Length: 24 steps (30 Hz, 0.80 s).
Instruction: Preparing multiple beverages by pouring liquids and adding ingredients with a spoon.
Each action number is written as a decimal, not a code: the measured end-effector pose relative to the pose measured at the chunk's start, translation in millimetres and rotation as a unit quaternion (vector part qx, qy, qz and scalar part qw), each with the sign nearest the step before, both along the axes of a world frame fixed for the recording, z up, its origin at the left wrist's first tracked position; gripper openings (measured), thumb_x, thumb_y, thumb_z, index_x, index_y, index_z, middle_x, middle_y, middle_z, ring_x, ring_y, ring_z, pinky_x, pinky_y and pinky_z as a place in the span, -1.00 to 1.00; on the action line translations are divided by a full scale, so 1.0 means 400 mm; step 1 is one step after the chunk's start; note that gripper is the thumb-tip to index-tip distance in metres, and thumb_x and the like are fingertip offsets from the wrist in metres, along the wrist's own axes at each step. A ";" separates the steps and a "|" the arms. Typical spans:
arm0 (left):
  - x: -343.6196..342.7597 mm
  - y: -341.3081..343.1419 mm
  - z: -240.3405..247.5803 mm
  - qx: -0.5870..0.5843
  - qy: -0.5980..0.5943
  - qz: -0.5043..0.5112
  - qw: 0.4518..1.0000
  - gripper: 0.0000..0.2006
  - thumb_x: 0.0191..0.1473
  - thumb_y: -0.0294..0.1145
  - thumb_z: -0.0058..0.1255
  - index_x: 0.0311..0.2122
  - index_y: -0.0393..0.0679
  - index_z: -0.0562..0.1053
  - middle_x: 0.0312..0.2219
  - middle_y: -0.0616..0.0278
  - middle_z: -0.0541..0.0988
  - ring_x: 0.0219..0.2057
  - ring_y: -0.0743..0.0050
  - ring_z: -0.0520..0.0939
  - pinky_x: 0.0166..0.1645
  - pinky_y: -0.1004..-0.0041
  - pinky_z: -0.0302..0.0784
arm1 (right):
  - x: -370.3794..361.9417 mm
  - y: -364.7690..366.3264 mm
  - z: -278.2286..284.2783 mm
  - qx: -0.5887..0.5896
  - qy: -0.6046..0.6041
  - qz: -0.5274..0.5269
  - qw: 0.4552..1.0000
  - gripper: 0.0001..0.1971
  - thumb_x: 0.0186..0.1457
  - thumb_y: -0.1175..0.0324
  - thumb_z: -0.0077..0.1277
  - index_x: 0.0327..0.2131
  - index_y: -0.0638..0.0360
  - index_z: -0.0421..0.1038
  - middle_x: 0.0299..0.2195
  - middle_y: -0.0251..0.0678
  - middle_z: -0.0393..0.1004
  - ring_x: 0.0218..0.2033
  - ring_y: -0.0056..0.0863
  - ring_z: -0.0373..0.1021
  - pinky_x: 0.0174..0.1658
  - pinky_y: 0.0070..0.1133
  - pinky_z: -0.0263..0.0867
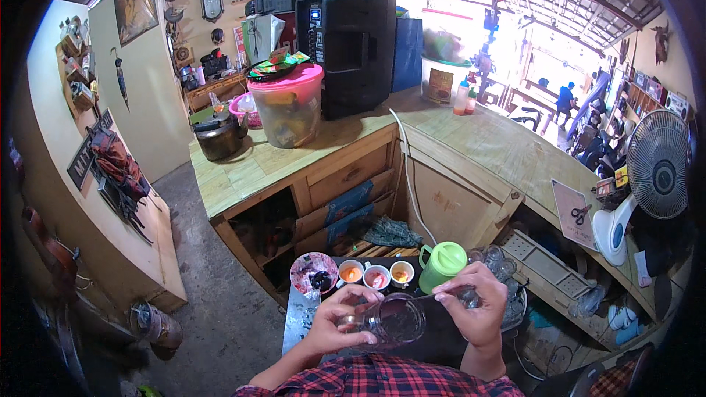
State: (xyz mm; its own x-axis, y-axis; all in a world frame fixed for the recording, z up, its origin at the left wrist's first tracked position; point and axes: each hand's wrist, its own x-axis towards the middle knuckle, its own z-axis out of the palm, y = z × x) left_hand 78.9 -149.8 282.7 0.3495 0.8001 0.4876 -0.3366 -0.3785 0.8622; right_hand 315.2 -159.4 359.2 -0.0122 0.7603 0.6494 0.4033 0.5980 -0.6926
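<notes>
My left hand (331,326) is closed around the handle side of a clear glass mug (403,321), which is tilted with its mouth toward the right. Across from it my right hand (482,305) pinches a thin, dark, handle-like thing that reaches toward the mug's rim; its kind is unclear. Just beyond the mug stand three white cups (350,273) with orange and pink contents. To their right is a green lidded pitcher (442,266), close to my right fingers. A pink-stained round tub (312,273) sits at the left, holding something dark.
Clear glasses (497,261) crowd the right side, partly behind my right hand. A wooden counter (353,145) bends around the low dark table, carrying a kettle (220,137), a pink-lidded bucket (286,110) and a black speaker (347,48). A white fan (657,165) stands far right.
</notes>
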 end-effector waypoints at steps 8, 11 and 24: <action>0.023 0.010 -0.052 -0.099 -0.112 -0.003 0.989 -0.69 -0.26 -0.58 0.28 -0.74 -0.18 0.30 -0.14 0.10 0.39 -0.03 0.28 0.39 0.11 0.25 0.24 | -0.003 -0.009 0.016 0.001 0.047 0.019 0.999 -0.84 -0.17 0.56 0.14 -0.42 0.12 0.57 -0.56 -0.33 0.46 -0.41 -0.41 0.35 -0.28 -0.56 0.26; 0.026 0.028 -0.069 -0.080 -0.094 0.005 0.992 -0.68 -0.17 -0.60 0.20 -0.74 -0.19 0.27 -0.14 0.09 0.38 -0.04 0.30 0.40 0.10 0.27 0.29 | -0.021 -0.012 0.021 0.010 -0.086 0.056 0.995 -0.86 -0.12 0.52 0.10 -0.40 0.13 0.56 -0.55 -0.31 0.47 -0.40 -0.42 0.34 -0.28 -0.53 0.27; 0.030 0.026 -0.059 -0.081 -0.128 0.024 0.988 -0.75 -0.11 -0.63 0.12 -0.68 -0.21 0.30 -0.15 0.08 0.39 -0.07 0.31 0.44 0.06 0.32 0.32 | -0.023 -0.022 0.016 0.031 0.011 -0.023 0.999 -0.90 -0.09 0.50 0.04 -0.46 0.10 0.55 -0.59 -0.32 0.38 -0.44 -0.36 0.28 -0.30 -0.50 0.22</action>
State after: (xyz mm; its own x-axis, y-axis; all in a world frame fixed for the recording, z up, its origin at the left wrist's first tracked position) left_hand 90.8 -139.6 259.1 0.1904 0.8879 0.4187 -0.5360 -0.2633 0.8021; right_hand 306.1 -168.2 365.5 0.0371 0.7184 0.6946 0.4158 0.6210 -0.6644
